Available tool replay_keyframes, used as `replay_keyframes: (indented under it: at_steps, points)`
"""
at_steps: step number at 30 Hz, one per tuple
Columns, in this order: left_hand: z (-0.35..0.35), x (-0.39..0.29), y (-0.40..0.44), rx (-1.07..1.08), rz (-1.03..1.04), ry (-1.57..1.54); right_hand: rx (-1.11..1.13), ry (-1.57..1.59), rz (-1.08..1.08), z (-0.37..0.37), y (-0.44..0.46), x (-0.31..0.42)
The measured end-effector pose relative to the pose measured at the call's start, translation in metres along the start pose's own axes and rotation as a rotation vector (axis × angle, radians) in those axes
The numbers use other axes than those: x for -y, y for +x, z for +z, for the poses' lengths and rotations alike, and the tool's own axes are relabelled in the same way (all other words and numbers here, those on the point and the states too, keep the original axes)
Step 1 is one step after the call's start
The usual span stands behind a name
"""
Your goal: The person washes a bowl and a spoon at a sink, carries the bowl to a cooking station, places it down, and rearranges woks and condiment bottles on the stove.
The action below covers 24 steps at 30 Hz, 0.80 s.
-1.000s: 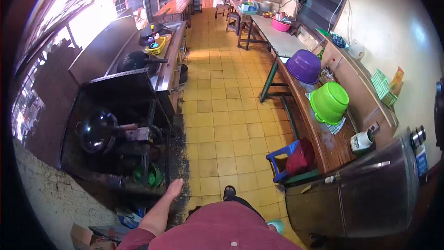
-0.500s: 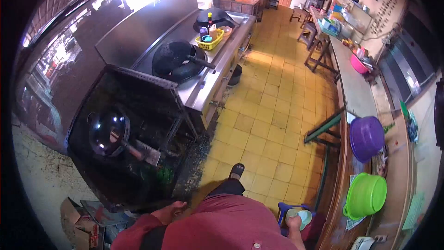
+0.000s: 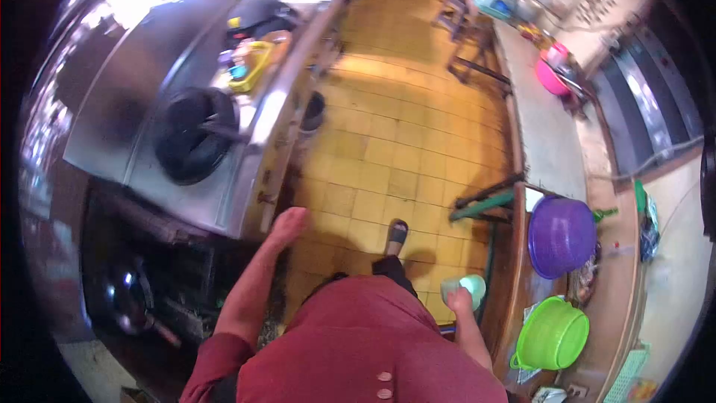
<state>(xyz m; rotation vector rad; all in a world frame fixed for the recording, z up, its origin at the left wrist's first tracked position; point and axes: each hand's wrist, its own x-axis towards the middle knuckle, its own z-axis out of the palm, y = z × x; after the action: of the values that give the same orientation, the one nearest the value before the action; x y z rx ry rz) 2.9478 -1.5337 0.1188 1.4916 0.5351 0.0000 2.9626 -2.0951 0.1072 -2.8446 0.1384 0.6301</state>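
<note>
My right hand (image 3: 460, 299) is closed on the rim of a pale green bowl (image 3: 475, 288), carried low at my right side. A second pale, translucent container (image 3: 448, 287) shows on the other side of the fingers; its kind is unclear. My left hand (image 3: 288, 226) is held out ahead of me, over the floor by the front corner of the steel stove counter (image 3: 246, 198). Its fingers are curled in, slightly blurred, with nothing visible in them.
On the stove counter sit a black wok (image 3: 190, 145) and a yellow basket (image 3: 259, 67) of bottles. Another wok (image 3: 128, 300) is low at left. A purple tub (image 3: 559, 235) and a green basin (image 3: 553, 334) stand on the right-hand bench. Yellow tiles (image 3: 373, 157) run between.
I have moved forward along the aisle, with the counter and bench shifting in view. My left arm has swung forward and up. The bowl stays in my right hand.
</note>
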Motion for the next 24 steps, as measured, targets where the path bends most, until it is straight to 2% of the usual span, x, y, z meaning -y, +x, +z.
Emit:
replay_keyframes:
  at_steps: [1, 2, 5, 6, 7, 8, 9, 10, 11, 12, 13, 14, 15, 16, 17, 18, 20, 22, 23, 24]
  points:
    - [0.007, -0.02, 0.009, -0.043, -0.14, -0.09, 0.046, -0.097, 0.005, -0.024, 0.029, 0.009]
    - [0.006, -0.016, 0.021, -0.062, -0.24, -0.109, 0.041, -0.014, 0.072, -0.052, 0.055, 0.02]
    - [-0.009, 0.049, 0.024, -0.144, -0.426, -0.257, -0.051, 0.009, 0.056, -0.111, 0.155, 0.021]
    - [-0.015, 0.087, 0.023, -0.187, -0.525, -0.125, -0.122, -0.004, 0.045, -0.152, 0.177, 0.038]
    - [-0.018, 0.111, 0.017, -0.243, -0.634, 0.001, -0.1, 0.006, 0.055, -0.17, 0.217, 0.031]
    - [-0.013, 0.111, -0.001, -0.264, -0.733, 0.05, -0.235, -0.005, -0.01, -0.167, 0.26, 0.006]
    - [0.0, 0.107, -0.011, -0.298, -0.83, 0.084, -0.238, -0.052, -0.066, -0.203, 0.285, 0.01]
    - [0.007, 0.106, -0.012, -0.322, -0.84, 0.123, -0.188, -0.181, -0.114, -0.229, 0.314, 0.011]
    - [0.016, 0.102, -0.014, -0.345, -0.858, 0.16, -0.13, -0.481, -0.268, -0.217, 0.384, -0.041]
    - [0.028, 0.084, -0.016, -0.388, -0.83, 0.145, -0.263, -0.118, -0.04, -0.247, 0.4, -0.03]
    - [0.035, 0.054, -0.01, -0.423, -0.8, 0.134, -0.323, -0.052, -0.138, -0.251, 0.443, -0.063]
    - [0.031, 0.051, -0.003, -0.453, -0.742, 0.15, -0.494, -0.18, -0.248, -0.242, 0.489, -0.105]
    - [0.026, 0.047, 0.001, -0.47, -0.693, 0.177, -0.293, -0.167, -0.003, -0.284, 0.483, -0.07]
    - [0.02, 0.03, 0.004, -0.491, -0.597, 0.264, -0.338, -0.147, -0.032, -0.287, 0.498, -0.082]
    - [0.013, 0.01, 0.011, -0.497, -0.505, 0.35, -0.354, -0.215, -0.162, -0.29, 0.519, -0.104]
    - [0.003, 0.009, 0.02, -0.588, -0.495, 0.239, -0.356, -0.099, -0.028, -0.302, 0.522, -0.093]
    - [-0.018, -0.012, 0.043, -0.754, -0.461, 0.024, -0.297, -0.129, -0.078, -0.313, 0.546, -0.123]
    - [-0.029, -0.059, 0.07, -0.89, -0.416, -0.129, -0.315, -0.246, 0.095, -0.327, 0.534, -0.098]
    - [-0.039, -0.075, 0.085, -0.941, -0.389, -0.175, -0.313, -0.257, 0.09, -0.331, 0.538, -0.089]
    - [-0.057, -0.08, 0.102, -0.993, -0.344, -0.234, -0.34, -0.256, 0.248, -0.334, 0.538, -0.085]
